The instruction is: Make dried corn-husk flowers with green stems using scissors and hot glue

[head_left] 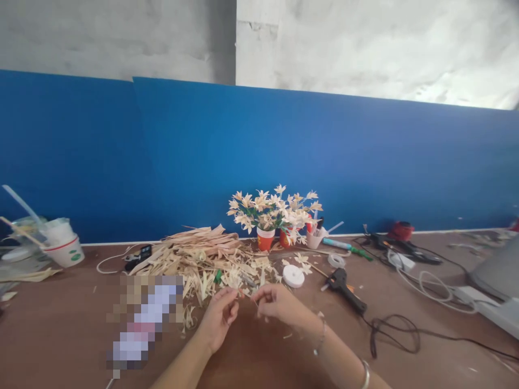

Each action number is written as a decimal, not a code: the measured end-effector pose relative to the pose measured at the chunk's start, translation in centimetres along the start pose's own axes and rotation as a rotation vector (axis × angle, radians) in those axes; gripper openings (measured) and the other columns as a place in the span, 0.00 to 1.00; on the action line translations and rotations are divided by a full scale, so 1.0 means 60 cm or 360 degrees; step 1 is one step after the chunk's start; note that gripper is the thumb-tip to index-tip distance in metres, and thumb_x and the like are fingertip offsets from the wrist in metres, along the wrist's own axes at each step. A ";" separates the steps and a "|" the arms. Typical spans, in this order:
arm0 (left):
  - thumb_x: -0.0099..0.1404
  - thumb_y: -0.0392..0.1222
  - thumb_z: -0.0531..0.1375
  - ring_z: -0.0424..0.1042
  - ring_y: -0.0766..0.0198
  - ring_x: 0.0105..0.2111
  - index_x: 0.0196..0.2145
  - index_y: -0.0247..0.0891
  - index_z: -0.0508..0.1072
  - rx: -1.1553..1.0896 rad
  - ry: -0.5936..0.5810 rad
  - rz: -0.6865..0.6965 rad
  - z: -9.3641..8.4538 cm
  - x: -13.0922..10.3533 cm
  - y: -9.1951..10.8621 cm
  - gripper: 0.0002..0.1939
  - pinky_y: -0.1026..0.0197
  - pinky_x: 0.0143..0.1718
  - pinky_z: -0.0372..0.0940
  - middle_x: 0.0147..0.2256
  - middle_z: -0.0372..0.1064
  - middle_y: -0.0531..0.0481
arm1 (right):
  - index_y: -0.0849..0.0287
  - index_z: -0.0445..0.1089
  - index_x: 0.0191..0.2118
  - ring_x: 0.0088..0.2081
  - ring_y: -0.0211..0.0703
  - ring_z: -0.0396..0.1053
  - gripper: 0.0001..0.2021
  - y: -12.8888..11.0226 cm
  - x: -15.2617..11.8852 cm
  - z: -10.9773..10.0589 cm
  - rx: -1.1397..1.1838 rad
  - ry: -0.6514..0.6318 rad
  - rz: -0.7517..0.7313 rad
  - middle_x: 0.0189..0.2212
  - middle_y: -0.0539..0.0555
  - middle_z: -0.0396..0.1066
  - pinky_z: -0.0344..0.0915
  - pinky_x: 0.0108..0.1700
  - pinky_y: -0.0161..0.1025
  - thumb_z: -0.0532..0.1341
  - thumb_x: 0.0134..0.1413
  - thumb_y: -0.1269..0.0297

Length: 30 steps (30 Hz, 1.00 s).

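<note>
My left hand (221, 319) is closed, thumb and fingertips pinched near a small pale piece too blurred to name. Close on its right, my right hand (273, 303) is also closed, its fingers pinching a thin stick or strip that points down. Just beyond both hands lies a heap of pale dried husk strips (203, 254). Behind the heap, cream-coloured flowers (275, 208) stand in red and white paper cups (265, 239). A round white roll (293, 275) lies beyond my right hand.
A black glue gun (344, 289) with its cable lies right of my right hand. Farther right are cords and a white power strip (492, 310). A blurred-out object (146, 321) lies left; a paper bowl (65, 251) stands far left. A blue partition (182, 156) runs behind.
</note>
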State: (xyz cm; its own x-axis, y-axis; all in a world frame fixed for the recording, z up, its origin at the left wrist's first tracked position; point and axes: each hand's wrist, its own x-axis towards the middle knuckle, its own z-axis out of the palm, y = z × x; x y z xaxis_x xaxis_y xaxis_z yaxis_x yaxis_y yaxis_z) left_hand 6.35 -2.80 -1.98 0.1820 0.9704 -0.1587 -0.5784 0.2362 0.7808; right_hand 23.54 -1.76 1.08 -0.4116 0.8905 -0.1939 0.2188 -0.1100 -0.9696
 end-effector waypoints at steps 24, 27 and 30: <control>0.49 0.43 0.63 0.51 0.78 0.13 0.26 0.32 0.71 0.0176 0.0105 0.0021 0.003 -0.002 0.002 0.11 0.71 0.13 0.38 0.17 0.58 0.58 | 0.64 0.68 0.27 0.14 0.28 0.58 0.10 0.039 -0.003 0.046 0.0450 0.0030 0.0045 0.14 0.47 0.67 0.52 0.17 0.27 0.62 0.37 0.63; 0.49 0.44 0.63 0.50 0.77 0.13 0.26 0.32 0.71 0.0232 0.0109 0.0000 0.005 -0.004 0.001 0.11 0.71 0.14 0.39 0.15 0.56 0.59 | 0.64 0.68 0.27 0.13 0.28 0.57 0.10 0.038 -0.004 0.047 0.0452 0.0024 0.0072 0.13 0.47 0.67 0.51 0.16 0.27 0.62 0.36 0.63; 0.49 0.44 0.63 0.50 0.77 0.13 0.27 0.33 0.71 0.0265 0.0116 -0.0005 0.005 -0.004 0.000 0.11 0.71 0.14 0.39 0.14 0.55 0.60 | 0.64 0.68 0.27 0.12 0.27 0.56 0.09 0.038 -0.003 0.047 0.0470 0.0020 0.0107 0.13 0.47 0.67 0.49 0.16 0.27 0.61 0.36 0.64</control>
State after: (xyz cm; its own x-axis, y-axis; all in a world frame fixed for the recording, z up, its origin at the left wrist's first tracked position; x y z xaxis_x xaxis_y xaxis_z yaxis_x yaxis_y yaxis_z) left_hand 6.55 -3.06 -1.73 0.1218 0.9722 -0.1997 -0.4371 0.2332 0.8687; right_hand 21.64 -3.43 -1.54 -0.3936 0.8820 -0.2593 -0.0220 -0.2910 -0.9565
